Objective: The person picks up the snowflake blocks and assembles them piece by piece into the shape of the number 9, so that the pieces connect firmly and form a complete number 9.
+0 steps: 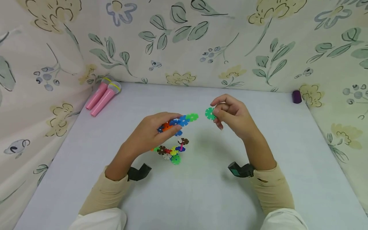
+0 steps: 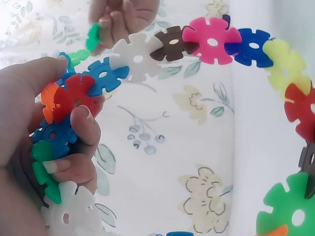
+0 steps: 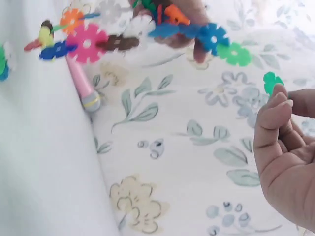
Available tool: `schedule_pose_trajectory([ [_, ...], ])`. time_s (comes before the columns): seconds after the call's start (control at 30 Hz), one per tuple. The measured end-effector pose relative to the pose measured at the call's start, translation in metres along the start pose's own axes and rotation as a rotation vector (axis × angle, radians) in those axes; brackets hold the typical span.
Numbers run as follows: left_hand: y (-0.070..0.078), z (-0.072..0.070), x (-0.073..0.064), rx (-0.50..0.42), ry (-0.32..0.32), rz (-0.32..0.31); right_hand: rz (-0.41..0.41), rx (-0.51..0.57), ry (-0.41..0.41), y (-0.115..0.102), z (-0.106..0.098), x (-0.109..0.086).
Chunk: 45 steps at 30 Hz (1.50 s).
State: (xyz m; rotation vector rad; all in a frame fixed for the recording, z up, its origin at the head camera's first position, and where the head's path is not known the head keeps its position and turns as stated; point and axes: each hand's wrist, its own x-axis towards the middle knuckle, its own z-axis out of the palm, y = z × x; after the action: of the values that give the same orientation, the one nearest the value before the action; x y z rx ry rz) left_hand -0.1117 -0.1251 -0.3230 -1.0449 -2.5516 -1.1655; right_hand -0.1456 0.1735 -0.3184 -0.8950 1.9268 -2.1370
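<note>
My left hand (image 1: 145,132) grips a looped chain of slotted plastic snowflake discs (image 2: 211,42), linked edge to edge in blue, red, white, brown, pink, yellow and green. Part of the chain is hidden behind the fingers; the rest hangs below the hand, over the white table. A light green disc (image 3: 234,54) forms the chain's end that sticks out past the left fingertips, joined to a blue disc (image 1: 184,120). To the right, thumb and fingers of my right hand (image 1: 234,118) pinch a single green disc (image 1: 209,113). A small gap separates it from the light green one.
Two pink toy microphones (image 1: 104,99) lie at the table's back left corner. A small dark purple cylinder (image 1: 296,96) stands at the back right edge. Floral cloth (image 1: 184,41) walls the white table (image 1: 189,198) at the back and sides.
</note>
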Motion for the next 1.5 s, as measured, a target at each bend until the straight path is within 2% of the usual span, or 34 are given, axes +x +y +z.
schedule_pose_trajectory([
  [0.17,0.000,0.001,-0.001,0.027,-0.007,0.005,0.044,0.064,0.001,-0.005,0.007,-0.002],
  [0.57,0.002,0.005,0.001,0.082,-0.034,0.068,0.120,0.008,-0.095,-0.002,0.013,-0.001],
  [0.77,0.004,0.007,0.001,0.089,-0.043,0.066,0.126,0.008,-0.106,0.002,0.013,-0.001],
  [0.9,0.003,0.006,0.002,-0.018,-0.042,0.031,0.111,0.086,-0.018,0.005,0.013,0.002],
  [0.97,0.003,0.006,0.002,-0.098,-0.053,0.001,0.100,0.059,0.027,0.013,0.013,0.005],
  [1.0,0.003,0.005,0.002,-0.140,-0.060,-0.015,0.100,0.006,0.026,0.019,0.013,0.007],
  [1.03,0.003,0.004,0.002,-0.171,-0.064,-0.032,0.109,-0.074,0.002,0.026,0.014,0.008],
  [1.1,0.003,0.002,0.002,-0.224,-0.074,-0.059,0.140,-0.305,-0.127,0.043,0.019,0.011],
  [1.17,0.003,0.001,0.002,-0.268,-0.084,-0.076,0.175,-0.505,-0.334,0.059,0.027,0.011],
  [1.23,0.002,0.001,0.002,-0.299,-0.096,-0.085,0.207,-0.620,-0.535,0.073,0.040,0.009],
  [1.27,0.002,0.001,0.002,-0.315,-0.101,-0.087,0.214,-0.637,-0.614,0.080,0.047,0.007],
  [1.33,0.001,0.002,0.002,-0.340,-0.107,-0.092,0.232,-0.630,-0.706,0.089,0.060,0.003],
  [1.4,0.001,0.001,0.002,-0.358,-0.111,-0.091,0.211,-0.638,-0.743,0.098,0.072,0.000],
  [1.5,0.000,0.001,0.002,-0.385,-0.116,-0.092,0.178,-0.639,-0.749,0.106,0.083,-0.004],
])
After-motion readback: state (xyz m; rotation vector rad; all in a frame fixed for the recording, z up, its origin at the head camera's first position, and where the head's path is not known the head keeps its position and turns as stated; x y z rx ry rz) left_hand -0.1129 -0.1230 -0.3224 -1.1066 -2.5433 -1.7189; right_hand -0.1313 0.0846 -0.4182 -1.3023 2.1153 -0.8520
